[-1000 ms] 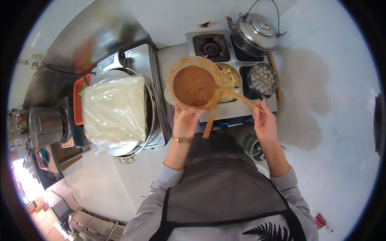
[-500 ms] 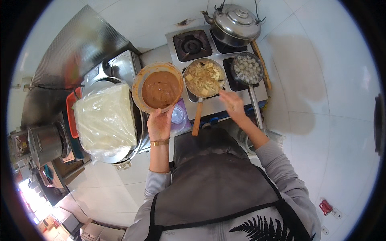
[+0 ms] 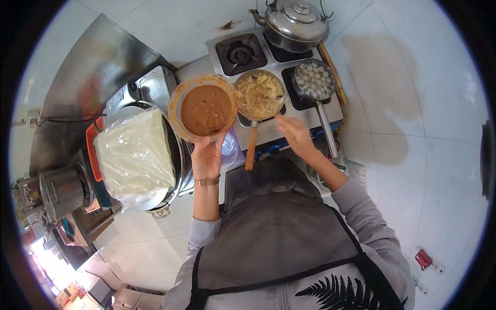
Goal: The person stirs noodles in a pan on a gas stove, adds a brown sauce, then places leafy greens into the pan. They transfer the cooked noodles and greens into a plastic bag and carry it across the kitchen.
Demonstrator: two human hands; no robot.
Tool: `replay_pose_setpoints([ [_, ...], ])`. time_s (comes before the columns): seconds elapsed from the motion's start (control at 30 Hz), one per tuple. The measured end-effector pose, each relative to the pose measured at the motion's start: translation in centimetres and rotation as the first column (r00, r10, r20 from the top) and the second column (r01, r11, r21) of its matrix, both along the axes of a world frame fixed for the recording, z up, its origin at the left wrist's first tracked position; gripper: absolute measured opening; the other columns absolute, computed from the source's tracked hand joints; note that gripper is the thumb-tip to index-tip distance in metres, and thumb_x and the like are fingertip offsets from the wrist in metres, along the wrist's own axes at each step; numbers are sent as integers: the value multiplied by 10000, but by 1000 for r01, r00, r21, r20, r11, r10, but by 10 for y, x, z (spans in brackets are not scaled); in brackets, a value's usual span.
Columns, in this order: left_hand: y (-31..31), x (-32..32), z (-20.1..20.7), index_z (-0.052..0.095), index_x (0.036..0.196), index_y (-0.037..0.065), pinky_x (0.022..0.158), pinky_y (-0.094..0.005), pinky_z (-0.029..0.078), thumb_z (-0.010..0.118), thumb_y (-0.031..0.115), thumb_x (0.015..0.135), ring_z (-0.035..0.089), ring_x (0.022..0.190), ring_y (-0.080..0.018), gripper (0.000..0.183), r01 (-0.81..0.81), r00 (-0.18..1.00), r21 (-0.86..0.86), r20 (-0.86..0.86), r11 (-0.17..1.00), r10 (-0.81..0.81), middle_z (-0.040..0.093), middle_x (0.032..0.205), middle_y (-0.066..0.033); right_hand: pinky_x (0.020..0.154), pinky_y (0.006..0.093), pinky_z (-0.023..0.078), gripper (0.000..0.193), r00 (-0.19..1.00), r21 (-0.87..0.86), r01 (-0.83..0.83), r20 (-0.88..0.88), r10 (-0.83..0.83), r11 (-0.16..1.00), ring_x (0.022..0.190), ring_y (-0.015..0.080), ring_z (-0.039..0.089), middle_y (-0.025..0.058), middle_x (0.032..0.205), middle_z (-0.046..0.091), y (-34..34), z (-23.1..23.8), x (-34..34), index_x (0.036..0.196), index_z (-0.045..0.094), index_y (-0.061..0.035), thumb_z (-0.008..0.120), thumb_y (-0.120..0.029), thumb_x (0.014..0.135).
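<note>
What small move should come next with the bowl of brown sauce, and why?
Probably close the right hand on the wooden handle of the noodle pan. The left hand holds the bowl of brown sauce beside that pan, while the right hand hovers open and empty near the handle.

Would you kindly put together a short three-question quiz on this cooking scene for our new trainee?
1. True or false: the left hand holds the round orange plastic bowl of brown sauce up by its near rim.
2. Which vessel stands on the rear right burner of the steel gas stove? A) the shiny metal kettle B) a black wok C) a glass jug
3. Fill in: the small pan of pale shredded food has a ____ handle pointing toward the person.

Key:
1. True.
2. A.
3. Wooden. The empty right hand hovers open beside that handle, not touching it; the long-handled pan of white balls sits to the right.
</note>
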State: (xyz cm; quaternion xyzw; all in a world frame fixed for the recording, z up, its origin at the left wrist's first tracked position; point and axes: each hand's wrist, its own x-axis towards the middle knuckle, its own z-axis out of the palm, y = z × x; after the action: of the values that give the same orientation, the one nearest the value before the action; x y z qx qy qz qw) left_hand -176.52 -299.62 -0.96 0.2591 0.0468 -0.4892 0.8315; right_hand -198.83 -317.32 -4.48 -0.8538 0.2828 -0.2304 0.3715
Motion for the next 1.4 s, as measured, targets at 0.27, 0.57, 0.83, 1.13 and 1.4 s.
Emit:
replay_pose_setpoints([
  [0.27,-4,-8,-3,375,1377,53,1053,-457,456,611,-60,787,470,1268,-307,645,-89,993,13,75,996,88,427,1401,-126,791,272,467,147,941,320,195,205,-269,927,887,148,602,106,967,648,-12,9,-6,945,675,43,678,-88,879],
  [0.57,0,-5,-4,354,1390,39,1064,-463,435,613,-39,795,456,1275,-329,654,-108,986,17,125,994,105,411,1411,-143,675,238,483,110,967,106,164,178,-181,981,742,113,625,86,850,687,-26,9,-1,925,685,34,683,-61,868],
  [0.83,-6,-6,-5,385,1361,40,1028,-473,470,635,-40,774,489,1248,-317,643,-62,991,29,120,998,58,468,1358,-138,684,234,481,132,956,291,150,202,-214,945,755,87,608,51,826,688,-39,9,51,921,695,32,696,-87,864],
  [1.13,-31,-13,-14,357,1377,-20,1096,-465,411,605,-38,798,403,1303,-397,629,-121,992,-11,38,993,121,386,1411,-215,703,240,535,184,867,419,389,135,-480,820,750,143,665,93,828,695,-34,50,-12,945,676,67,672,-107,884],
  [1.4,-57,-6,-30,507,1157,-11,1068,-539,421,614,-42,797,524,1159,-359,376,-85,884,41,-458,996,95,528,1188,-157,610,154,565,184,496,992,-121,34,-868,-31,670,110,643,82,806,629,4,25,-28,955,622,14,667,-158,907],
])
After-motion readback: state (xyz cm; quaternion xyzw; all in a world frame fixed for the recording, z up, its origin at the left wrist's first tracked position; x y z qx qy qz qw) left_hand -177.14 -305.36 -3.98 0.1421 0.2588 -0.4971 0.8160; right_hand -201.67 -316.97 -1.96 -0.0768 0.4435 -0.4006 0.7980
